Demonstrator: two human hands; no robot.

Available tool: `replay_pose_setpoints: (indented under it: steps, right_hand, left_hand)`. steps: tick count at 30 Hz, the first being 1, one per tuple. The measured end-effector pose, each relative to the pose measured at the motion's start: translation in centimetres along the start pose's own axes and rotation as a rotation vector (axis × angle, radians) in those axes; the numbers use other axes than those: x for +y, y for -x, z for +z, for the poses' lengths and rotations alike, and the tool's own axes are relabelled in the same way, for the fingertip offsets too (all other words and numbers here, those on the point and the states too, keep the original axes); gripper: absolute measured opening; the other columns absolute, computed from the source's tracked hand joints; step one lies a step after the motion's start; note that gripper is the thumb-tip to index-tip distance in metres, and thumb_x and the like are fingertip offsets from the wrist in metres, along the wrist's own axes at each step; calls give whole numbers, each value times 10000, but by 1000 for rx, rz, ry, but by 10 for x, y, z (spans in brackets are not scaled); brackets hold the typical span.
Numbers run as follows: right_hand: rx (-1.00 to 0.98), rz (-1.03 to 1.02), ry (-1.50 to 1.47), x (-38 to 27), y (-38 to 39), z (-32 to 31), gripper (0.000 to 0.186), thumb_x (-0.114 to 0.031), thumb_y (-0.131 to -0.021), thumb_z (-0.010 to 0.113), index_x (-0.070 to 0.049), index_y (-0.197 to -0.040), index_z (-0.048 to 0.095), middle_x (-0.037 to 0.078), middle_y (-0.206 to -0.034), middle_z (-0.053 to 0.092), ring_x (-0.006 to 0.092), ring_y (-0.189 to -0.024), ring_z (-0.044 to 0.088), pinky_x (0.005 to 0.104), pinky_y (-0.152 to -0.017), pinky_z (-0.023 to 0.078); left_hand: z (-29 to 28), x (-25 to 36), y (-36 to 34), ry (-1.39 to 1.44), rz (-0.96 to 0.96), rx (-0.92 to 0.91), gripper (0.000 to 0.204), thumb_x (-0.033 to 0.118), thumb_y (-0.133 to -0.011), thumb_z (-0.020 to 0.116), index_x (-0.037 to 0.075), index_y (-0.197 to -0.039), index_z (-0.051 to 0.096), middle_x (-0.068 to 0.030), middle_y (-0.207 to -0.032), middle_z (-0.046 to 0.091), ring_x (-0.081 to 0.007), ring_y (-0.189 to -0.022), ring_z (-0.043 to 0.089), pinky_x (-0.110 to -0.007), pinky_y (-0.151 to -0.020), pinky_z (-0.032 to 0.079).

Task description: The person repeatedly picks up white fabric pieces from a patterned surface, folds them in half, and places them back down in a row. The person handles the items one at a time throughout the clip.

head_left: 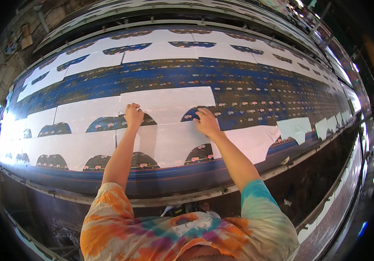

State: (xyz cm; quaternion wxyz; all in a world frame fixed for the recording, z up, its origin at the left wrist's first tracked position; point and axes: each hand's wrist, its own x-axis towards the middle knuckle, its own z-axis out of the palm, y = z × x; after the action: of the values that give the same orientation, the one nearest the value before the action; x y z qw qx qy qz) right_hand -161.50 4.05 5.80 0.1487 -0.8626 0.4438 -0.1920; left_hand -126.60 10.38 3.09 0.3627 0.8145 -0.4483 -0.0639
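Observation:
A white cut cloth piece (pixel 167 102) with curved cut-outs lies on the long blue, patterned table (pixel 87 85) in front of me. My left hand (pixel 133 115) is closed at its left side, beside a curved cut-out, fingers curled onto the cloth. My right hand (pixel 207 122) has bent fingers pinched at the cloth's right part, by the other cut-out. The exact grip of the fingertips is partly hidden. Directly nearer to me, another white cloth piece (pixel 169 145) lies flat under my forearms, its edge meeting the first.
Similar white pieces (pixel 71 111) lie edge to edge on the left, and another row (pixel 161 51) runs along the far side. On the right, a pinkish-white piece (pixel 243 141) and a pale piece (pixel 294 129) overhang towards the table's near rail (pixel 278 170). More long tables stand beyond.

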Motion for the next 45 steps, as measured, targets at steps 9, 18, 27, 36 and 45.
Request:
replay_pose_setpoints:
  steps: [9,18,27,36,45]
  right_hand:
    - [41,191,46,73,90,-68,342,-191,-881,673,-3,-1167,672,181,-1348,581,354,-1305,490,441,-1099,395]
    - [107,194,35,173,159,-125,305,-113,-860,650,5,-1140,676,183,-1286,616,355,-1244,539,428,-1076,421]
    - [65,95,-83,313,194,-181,240,-56,-845,613,15,-1061,688,191,-1136,675,365,-1057,645,400,-937,509]
    - [-47,-36,-222,325,181,-195,328,-75,-865,574,9,-1166,674,187,-1242,626,390,-1152,593,425,-970,485]
    - [1,-161,-148,351,193,-211,176,-231,-787,740,-67,-852,728,105,-1170,663,296,-1098,591,412,-931,472]
  left_hand:
    - [80,139,111,-6,446,-185,137,96,-809,644,104,-945,647,-99,-989,622,-315,-996,603,-520,-827,429]
    - [142,243,212,92,689,-343,123,114,-845,638,94,-966,644,-86,-986,654,-307,-972,607,-500,-840,438]
    - [185,275,239,-155,569,-348,150,118,-828,658,109,-977,652,-96,-1080,545,-335,-1074,527,-527,-878,422]
    - [164,293,260,-174,436,-337,107,175,-918,634,71,-938,619,-94,-863,624,-324,-844,611,-473,-834,453]
    - [36,430,347,379,324,-610,204,84,-817,781,35,-953,638,1,-757,618,-82,-712,547,-273,-645,454]
